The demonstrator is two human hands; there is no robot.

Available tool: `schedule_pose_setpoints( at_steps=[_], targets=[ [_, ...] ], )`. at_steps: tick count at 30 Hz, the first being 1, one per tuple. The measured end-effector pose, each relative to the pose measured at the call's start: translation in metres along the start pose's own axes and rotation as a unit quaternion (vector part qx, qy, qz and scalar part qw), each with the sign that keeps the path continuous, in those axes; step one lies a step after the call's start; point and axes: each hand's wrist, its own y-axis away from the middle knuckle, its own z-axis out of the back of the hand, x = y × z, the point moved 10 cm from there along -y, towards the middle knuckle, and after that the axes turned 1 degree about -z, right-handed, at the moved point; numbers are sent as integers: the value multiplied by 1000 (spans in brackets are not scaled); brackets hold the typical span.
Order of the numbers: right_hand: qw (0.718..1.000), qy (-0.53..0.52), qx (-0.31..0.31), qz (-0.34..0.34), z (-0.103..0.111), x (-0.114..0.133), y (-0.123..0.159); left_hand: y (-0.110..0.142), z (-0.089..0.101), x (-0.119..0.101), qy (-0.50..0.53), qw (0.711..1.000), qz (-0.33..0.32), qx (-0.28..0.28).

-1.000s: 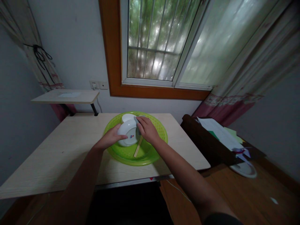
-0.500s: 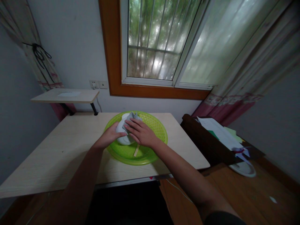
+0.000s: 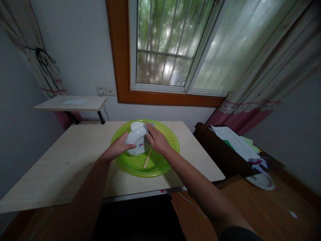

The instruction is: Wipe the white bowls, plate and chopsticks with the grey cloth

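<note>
- Plate is held tilted over the green tray on the worktop, its near-left rim gripped between the thumb and fingers of the left hand.
- Grey cloth is covered by the nearly straight fingers of the right hand; whether it is pinched cannot be told.
- Stiff, smooth and probably breakable, the plate is best taken by its rim; if damp, it could be slippery.
- Cloth is judged soft and light, easily bunched.
</note>
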Motion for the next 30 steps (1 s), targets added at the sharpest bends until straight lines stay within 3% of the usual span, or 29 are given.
schedule_pose_setpoints(
  at_steps=[5,8,13,18,24,30],
  targets=[
    [988,33,69,133,-10,44,3,3,-6,-9,-42,999,-18,17],
    [984,36,88,152,-15,51,3,4,-6,-10,-38,999,-21,12],
    [997,5,47,54,-7,17,-2,2,-2,-1,-7,1000,8,1],
    [997,-48,13,-58,-3,-24,-3,2,3,1,89,996,20,-2],
    [990,-102,-10,-99,-1,-42,-3,0,-2,3,104,994,21,20],
    [991,-103,-34,-74,6,-34,-2,-2,0,-3,24,999,3,28]
  ],
)
